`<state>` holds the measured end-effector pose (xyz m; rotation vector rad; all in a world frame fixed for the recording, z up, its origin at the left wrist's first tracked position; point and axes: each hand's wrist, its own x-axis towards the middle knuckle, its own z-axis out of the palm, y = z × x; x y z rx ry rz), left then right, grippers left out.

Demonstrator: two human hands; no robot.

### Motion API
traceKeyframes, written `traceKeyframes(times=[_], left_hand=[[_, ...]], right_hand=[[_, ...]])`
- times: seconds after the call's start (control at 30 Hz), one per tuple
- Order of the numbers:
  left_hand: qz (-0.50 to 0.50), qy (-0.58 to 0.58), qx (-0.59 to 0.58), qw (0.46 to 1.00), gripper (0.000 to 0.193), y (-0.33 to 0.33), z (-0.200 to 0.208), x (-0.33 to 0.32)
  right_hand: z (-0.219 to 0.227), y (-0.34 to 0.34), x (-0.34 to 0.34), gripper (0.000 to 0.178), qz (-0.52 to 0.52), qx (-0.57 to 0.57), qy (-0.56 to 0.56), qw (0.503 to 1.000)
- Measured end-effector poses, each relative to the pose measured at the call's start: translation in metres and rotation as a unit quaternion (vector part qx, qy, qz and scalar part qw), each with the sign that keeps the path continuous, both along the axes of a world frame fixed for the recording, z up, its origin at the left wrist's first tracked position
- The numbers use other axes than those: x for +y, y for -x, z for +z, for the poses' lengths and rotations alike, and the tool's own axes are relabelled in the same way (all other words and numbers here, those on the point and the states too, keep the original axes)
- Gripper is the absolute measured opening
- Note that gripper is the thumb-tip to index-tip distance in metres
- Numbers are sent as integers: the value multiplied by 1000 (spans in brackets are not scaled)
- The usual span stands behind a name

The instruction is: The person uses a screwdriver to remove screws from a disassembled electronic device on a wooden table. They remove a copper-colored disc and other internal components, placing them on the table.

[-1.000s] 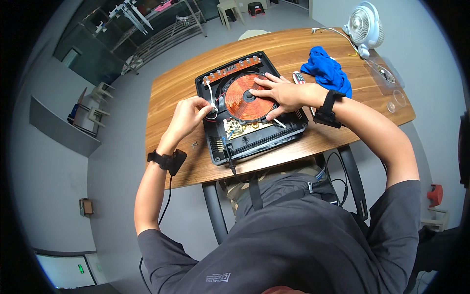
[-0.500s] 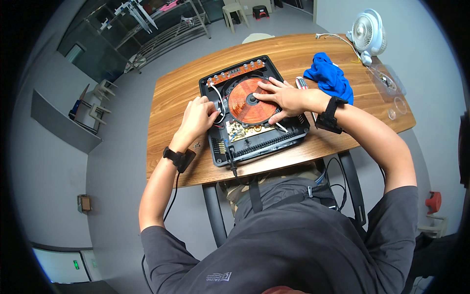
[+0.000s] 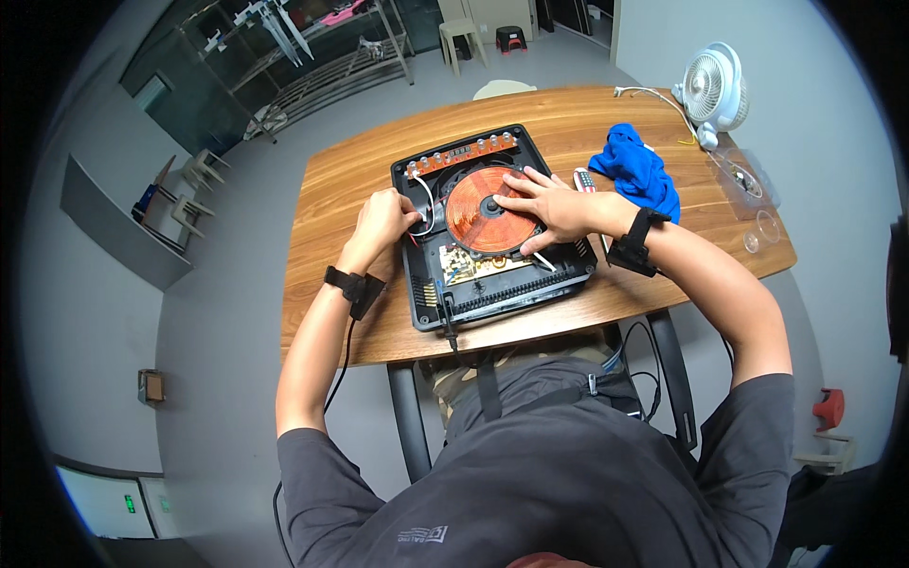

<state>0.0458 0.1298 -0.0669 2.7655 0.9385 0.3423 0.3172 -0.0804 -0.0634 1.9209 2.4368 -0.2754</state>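
Person: seated at the table's near side in a dark grey shirt (image 3: 530,454), both forearms reaching forward, a black band on each wrist.
Casing (image 3: 511,284): a black, open-topped appliance body, lying on the table in front of the person, its inside bared.
Circuit board (image 3: 457,266): pale and crowded with parts, in the near part of the casing.
Left hand (image 3: 383,220): at the casing's left edge, fingers curled in and thumb drawn close, beside a looping white wire (image 3: 433,201); I cannot tell whether it grips the wire.
Right hand (image 3: 561,210): palm down, fingers spread wide, resting on the coil and gripping nothing that I can see.
Coil (image 3: 466,210): a flat, round, copper-coloured disc, dark in the centre, inside the casing.
Button strip (image 3: 461,153): orange, along the casing's far side.
Table (image 3: 343,180): wood-grained; right of the casing lie a remote control (image 3: 585,180) and a crumpled blue cloth (image 3: 636,172).
Fan (image 3: 712,87): small, pale, at the far right corner.
Room behind: a pale stool (image 3: 461,40) and a metal rack (image 3: 348,72).
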Motion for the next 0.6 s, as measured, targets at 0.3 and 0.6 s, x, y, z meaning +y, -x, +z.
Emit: traceKeyframes(times=[0.3,0.6], left_hand=[[-33,-31,22,999,24,2,11,-20],[-148,-31,44,987,47,-8,27,-45]], right_hand=[[17,-4,2,100,-2,-11,43,999],[37,-18,0,119,-55,-25,41,997]])
